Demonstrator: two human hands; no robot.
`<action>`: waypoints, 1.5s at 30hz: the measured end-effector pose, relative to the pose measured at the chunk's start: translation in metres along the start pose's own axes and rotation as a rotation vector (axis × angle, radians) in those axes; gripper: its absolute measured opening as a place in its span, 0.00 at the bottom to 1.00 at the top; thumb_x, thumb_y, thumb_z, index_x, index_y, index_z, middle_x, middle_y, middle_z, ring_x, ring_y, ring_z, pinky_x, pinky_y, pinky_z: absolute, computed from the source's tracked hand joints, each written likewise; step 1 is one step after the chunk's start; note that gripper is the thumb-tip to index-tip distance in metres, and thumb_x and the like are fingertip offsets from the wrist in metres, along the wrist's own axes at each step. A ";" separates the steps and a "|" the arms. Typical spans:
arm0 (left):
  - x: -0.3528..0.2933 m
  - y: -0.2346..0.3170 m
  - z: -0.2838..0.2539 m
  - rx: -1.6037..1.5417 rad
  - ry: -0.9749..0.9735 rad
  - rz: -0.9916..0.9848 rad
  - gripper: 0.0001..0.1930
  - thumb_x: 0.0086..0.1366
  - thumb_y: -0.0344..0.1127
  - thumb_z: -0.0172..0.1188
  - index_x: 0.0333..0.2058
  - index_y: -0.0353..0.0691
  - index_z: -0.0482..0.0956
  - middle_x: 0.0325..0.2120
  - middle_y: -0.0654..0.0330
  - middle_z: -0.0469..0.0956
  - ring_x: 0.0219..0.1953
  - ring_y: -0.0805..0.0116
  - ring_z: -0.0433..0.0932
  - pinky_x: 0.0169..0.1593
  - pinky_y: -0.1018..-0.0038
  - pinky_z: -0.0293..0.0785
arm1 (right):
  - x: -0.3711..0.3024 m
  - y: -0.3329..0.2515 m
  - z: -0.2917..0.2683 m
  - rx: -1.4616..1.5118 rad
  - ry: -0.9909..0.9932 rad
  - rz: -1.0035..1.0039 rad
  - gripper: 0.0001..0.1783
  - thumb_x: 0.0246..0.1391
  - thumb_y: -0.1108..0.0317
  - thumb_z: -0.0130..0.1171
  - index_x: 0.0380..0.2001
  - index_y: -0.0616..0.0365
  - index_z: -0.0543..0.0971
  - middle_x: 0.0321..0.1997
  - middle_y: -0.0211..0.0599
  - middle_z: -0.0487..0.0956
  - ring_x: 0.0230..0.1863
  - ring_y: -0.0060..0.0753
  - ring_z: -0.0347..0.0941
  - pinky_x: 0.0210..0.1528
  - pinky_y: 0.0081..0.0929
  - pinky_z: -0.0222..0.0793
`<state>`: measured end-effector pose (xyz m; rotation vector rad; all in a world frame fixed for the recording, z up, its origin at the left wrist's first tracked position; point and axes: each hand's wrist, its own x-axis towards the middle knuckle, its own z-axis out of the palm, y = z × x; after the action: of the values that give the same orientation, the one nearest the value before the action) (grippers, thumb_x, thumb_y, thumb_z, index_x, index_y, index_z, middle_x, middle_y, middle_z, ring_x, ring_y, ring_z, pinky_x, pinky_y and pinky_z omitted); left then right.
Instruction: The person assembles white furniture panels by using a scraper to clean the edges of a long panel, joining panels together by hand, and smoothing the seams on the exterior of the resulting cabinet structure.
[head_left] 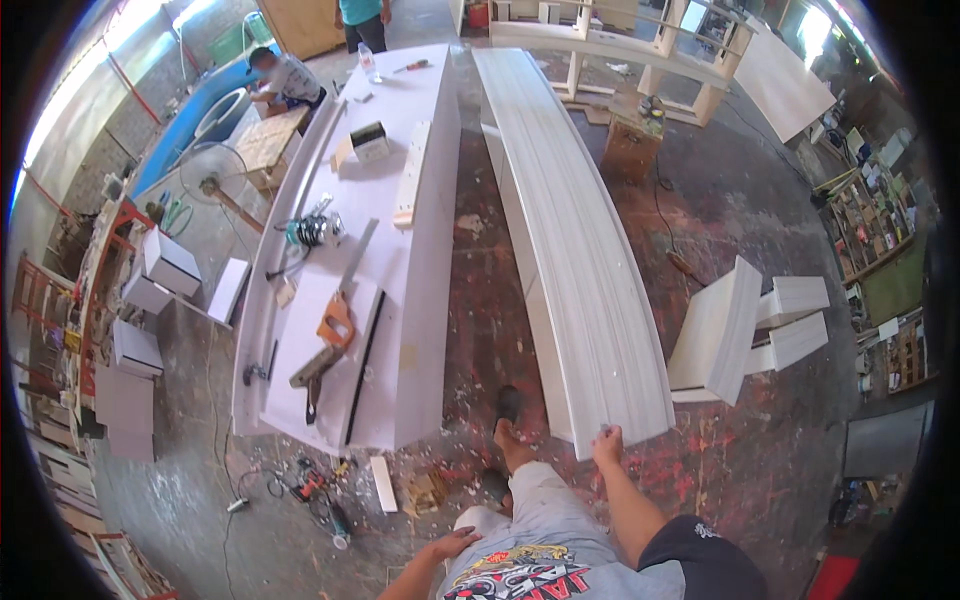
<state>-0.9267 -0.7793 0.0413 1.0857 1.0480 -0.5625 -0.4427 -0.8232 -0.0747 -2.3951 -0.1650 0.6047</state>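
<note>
My right hand (606,446) is closed at the near end of a long, pale wood-grain cabinet (575,210). Its fingertips pinch together on the top surface there, and whatever they hold is too small to name. Against my shorts rests my left hand (457,543), its fingers lying flat and holding nothing. To the left stands a long white cabinet (420,330) with tools on it. Among them are an orange-handled hand saw (336,322), a teal power tool (308,232), a small box (369,142) and a clear bottle (367,66).
Pale drawer-like boxes (716,335) stand on the floor to the right. A wooden frame (640,65) is at the back. Near my feet lie a corded power tool (338,522) and a white strip (384,484). A fan (212,180) and a seated person (290,80) are far left.
</note>
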 end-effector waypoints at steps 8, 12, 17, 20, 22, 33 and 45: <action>0.000 0.085 -0.143 0.076 0.097 0.063 0.43 0.67 0.65 0.58 0.67 0.33 0.67 0.62 0.41 0.73 0.65 0.51 0.72 0.67 0.66 0.67 | 0.005 -0.168 0.017 -0.169 -0.195 -0.054 0.25 0.60 0.54 0.60 0.50 0.66 0.73 0.44 0.57 0.82 0.47 0.57 0.80 0.51 0.47 0.74; 0.001 0.169 -0.192 0.059 0.267 0.053 0.44 0.66 0.61 0.62 0.69 0.33 0.63 0.66 0.39 0.67 0.68 0.49 0.68 0.70 0.64 0.62 | 0.045 -0.259 0.039 -0.154 -0.283 -0.162 0.26 0.60 0.54 0.59 0.52 0.66 0.74 0.48 0.57 0.83 0.51 0.58 0.80 0.54 0.46 0.74; 0.010 0.258 -0.233 -0.111 0.446 0.282 0.40 0.69 0.54 0.61 0.70 0.34 0.60 0.65 0.39 0.68 0.68 0.52 0.68 0.70 0.65 0.60 | 0.103 -0.345 0.078 -0.111 -0.315 -0.250 0.25 0.60 0.52 0.58 0.49 0.63 0.77 0.47 0.58 0.83 0.52 0.59 0.79 0.55 0.48 0.74; 0.013 0.290 -0.272 -0.065 0.459 0.176 0.37 0.67 0.55 0.64 0.66 0.34 0.68 0.62 0.35 0.71 0.66 0.47 0.71 0.68 0.63 0.65 | 0.095 -0.409 0.077 -0.170 -0.418 -0.299 0.25 0.61 0.50 0.56 0.48 0.62 0.78 0.46 0.58 0.83 0.52 0.60 0.79 0.55 0.48 0.74; 0.032 0.300 -0.297 -0.059 0.504 0.199 0.35 0.67 0.54 0.64 0.65 0.35 0.71 0.60 0.37 0.74 0.64 0.48 0.73 0.67 0.64 0.67 | 0.097 -0.445 0.079 -0.306 -0.524 -0.361 0.25 0.62 0.50 0.54 0.48 0.62 0.78 0.47 0.58 0.82 0.52 0.61 0.79 0.54 0.47 0.74; 0.110 0.528 -0.488 -0.042 0.532 0.511 0.25 0.71 0.46 0.59 0.59 0.34 0.76 0.56 0.46 0.80 0.59 0.52 0.79 0.63 0.65 0.71 | 0.205 -0.452 0.121 -0.379 -0.345 -0.201 0.15 0.59 0.60 0.56 0.45 0.56 0.81 0.42 0.49 0.85 0.46 0.51 0.82 0.50 0.43 0.75; 0.216 0.809 -0.745 0.031 0.815 0.733 0.19 0.70 0.40 0.59 0.53 0.32 0.79 0.48 0.48 0.83 0.52 0.53 0.81 0.59 0.64 0.73 | 0.314 -0.627 0.194 -0.177 -0.392 -0.090 0.20 0.54 0.70 0.64 0.51 0.64 0.80 0.35 0.41 0.86 0.35 0.29 0.83 0.34 0.29 0.78</action>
<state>-0.4844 0.2460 0.1366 1.6667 1.2042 0.5046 -0.2325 -0.1409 0.0668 -2.3941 -0.5095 1.0497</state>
